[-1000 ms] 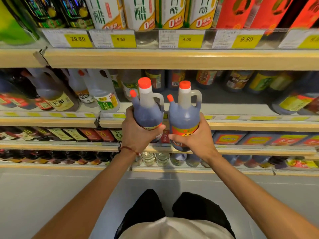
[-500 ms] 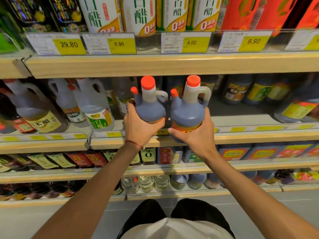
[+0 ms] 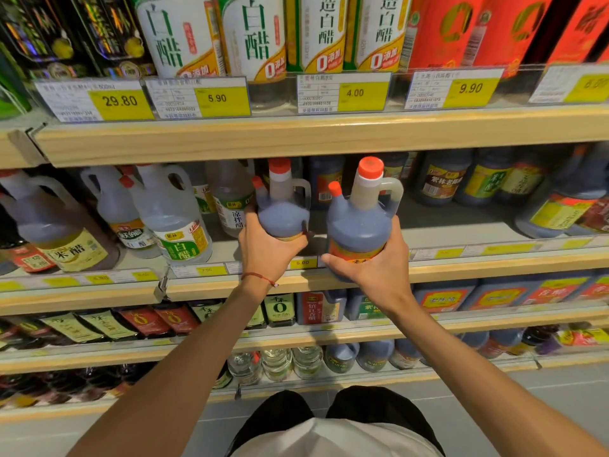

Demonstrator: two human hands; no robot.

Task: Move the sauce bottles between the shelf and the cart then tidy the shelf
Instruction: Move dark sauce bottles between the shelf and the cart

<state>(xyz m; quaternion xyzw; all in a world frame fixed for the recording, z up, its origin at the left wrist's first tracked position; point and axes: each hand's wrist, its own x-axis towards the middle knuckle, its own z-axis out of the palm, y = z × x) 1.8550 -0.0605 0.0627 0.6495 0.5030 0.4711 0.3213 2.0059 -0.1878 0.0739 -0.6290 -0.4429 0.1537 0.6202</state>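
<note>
- The left hand [image 3: 268, 249] grips the lower body of a dark sauce bottle [image 3: 283, 209], fingers curled round its base. The bottle stands upright over the middle shelf [image 3: 461, 262]. The hand hides its bottom, so I cannot tell whether it rests on the board.
- The right hand [image 3: 372, 270] grips a second dark bottle [image 3: 361, 219] round its orange label. It is upright, just beside the first, and its base sits in front of the shelf's front lip.
- Both bottles have a red cap, a small red spout and a side handle.
- A thin red cord [image 3: 260, 278] circles the left wrist.
- Clear vinegar jugs [image 3: 171, 219] stand on the same shelf to the left, and dark bottles [image 3: 441, 179] stand at the back right.
- Yellow price tags [image 3: 362, 93] line the shelf above, under tall white-labelled bottles [image 3: 257, 37].
</note>
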